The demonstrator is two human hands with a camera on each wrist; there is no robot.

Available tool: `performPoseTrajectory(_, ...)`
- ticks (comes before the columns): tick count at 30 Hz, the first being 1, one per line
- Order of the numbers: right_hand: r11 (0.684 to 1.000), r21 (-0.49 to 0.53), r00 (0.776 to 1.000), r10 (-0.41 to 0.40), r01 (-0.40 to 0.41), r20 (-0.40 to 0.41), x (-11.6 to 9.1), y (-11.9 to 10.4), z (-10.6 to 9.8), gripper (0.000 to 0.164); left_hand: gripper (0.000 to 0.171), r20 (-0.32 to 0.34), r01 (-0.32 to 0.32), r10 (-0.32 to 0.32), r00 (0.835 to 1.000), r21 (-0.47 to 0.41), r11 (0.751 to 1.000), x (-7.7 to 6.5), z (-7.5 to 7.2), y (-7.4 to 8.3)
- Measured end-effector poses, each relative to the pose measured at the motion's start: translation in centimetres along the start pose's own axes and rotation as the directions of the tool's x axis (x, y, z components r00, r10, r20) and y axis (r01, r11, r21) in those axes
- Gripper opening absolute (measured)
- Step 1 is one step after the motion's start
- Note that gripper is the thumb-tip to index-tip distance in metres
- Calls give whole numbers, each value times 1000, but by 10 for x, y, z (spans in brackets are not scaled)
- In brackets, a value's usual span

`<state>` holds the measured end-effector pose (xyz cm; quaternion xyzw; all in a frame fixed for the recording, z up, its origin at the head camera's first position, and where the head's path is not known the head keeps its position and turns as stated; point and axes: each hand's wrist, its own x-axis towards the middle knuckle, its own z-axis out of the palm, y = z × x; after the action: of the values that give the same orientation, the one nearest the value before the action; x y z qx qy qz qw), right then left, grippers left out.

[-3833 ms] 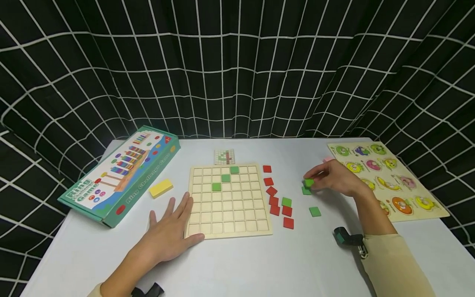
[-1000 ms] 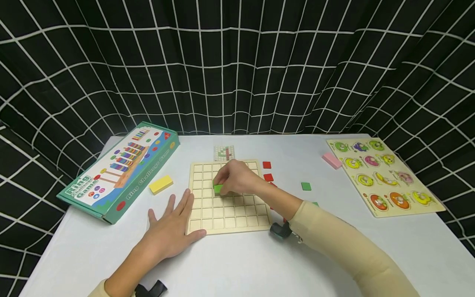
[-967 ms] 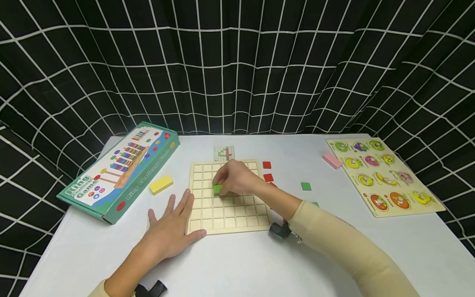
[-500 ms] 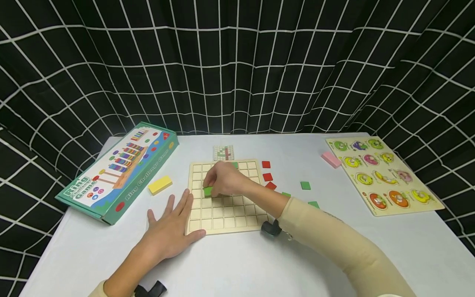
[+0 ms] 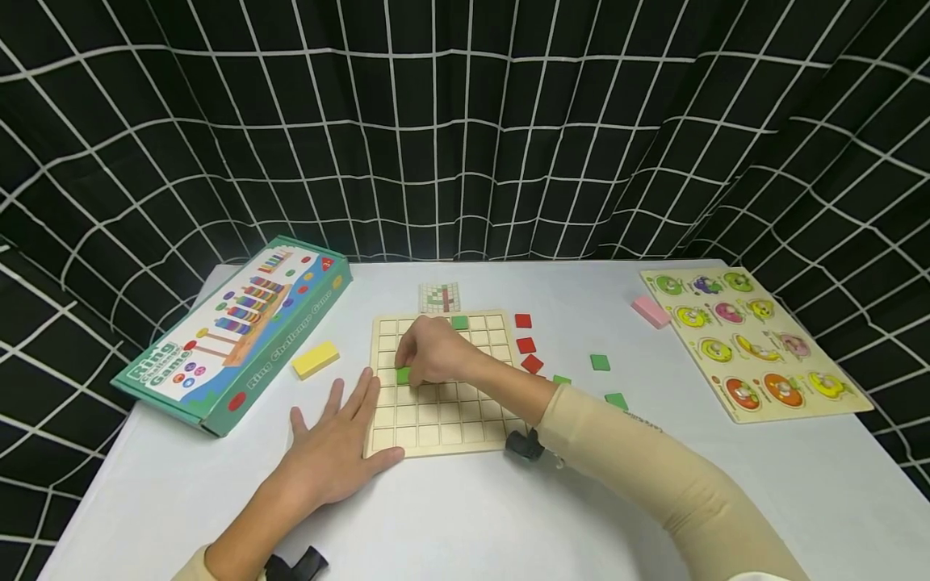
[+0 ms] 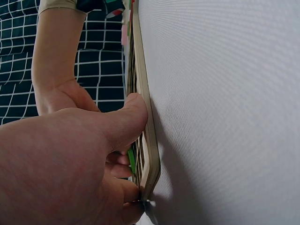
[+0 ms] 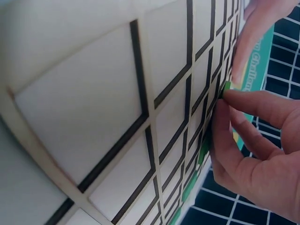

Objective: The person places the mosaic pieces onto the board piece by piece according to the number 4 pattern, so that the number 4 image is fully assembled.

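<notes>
My right hand (image 5: 439,351) pinches a green square tile (image 5: 404,376) between thumb and fingertips, low over a left-hand cell of the wooden grid board (image 5: 450,436). In the right wrist view the tile (image 7: 227,86) sits tilted at the grid lines, with more green tiles (image 7: 190,185) lying in cells beyond. One green tile (image 5: 460,323) shows in the board's top row; my right hand covers others. My left hand (image 5: 330,464) rests with spread fingers beside the board's left edge. Its thumb (image 6: 133,112) lies on the board's near edge in the left wrist view.
Red tiles (image 5: 525,345) and loose green tiles (image 5: 599,362) lie right of the board. A small pattern card (image 5: 439,298) is behind it. Left are a yellow block (image 5: 316,360) and a game box (image 5: 240,331); far right, a pink block (image 5: 650,312) and fruit puzzle (image 5: 756,347).
My right hand has carried a green tile from the loose ones on the right to the board, then shifted about one cell left and slightly down. The left hand has stayed in place.
</notes>
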<state>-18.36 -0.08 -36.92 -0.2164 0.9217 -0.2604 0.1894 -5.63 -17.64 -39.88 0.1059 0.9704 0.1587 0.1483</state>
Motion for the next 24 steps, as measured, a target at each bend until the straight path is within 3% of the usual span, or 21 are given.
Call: performPoseTrajectory(24,999,6,999,-42,42,-20,-1,3,1,34,102,-3,-2,2,1000,13,1000,-1,-1,2)
